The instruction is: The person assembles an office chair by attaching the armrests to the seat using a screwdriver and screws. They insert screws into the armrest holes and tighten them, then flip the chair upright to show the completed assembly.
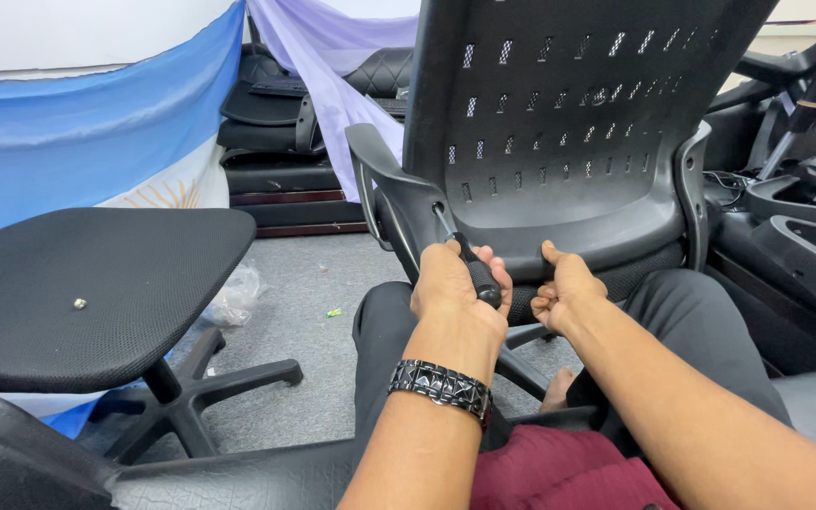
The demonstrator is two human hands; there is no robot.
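Screwdriver (469, 267) in left hand (455, 288); right hand (564, 288) grips chair back (569, 123) lower edge.

The chair back (569, 123) is matt black moulded plastic with slotted perforations. The screwdriver (469, 260) has a shiny metal shaft and a black grip (rubbery-looking). The seat (96, 283) wears rough black mesh cloth. The bracelet (439, 385) is glossy studded metal; the floor (304, 321) is grey carpet.
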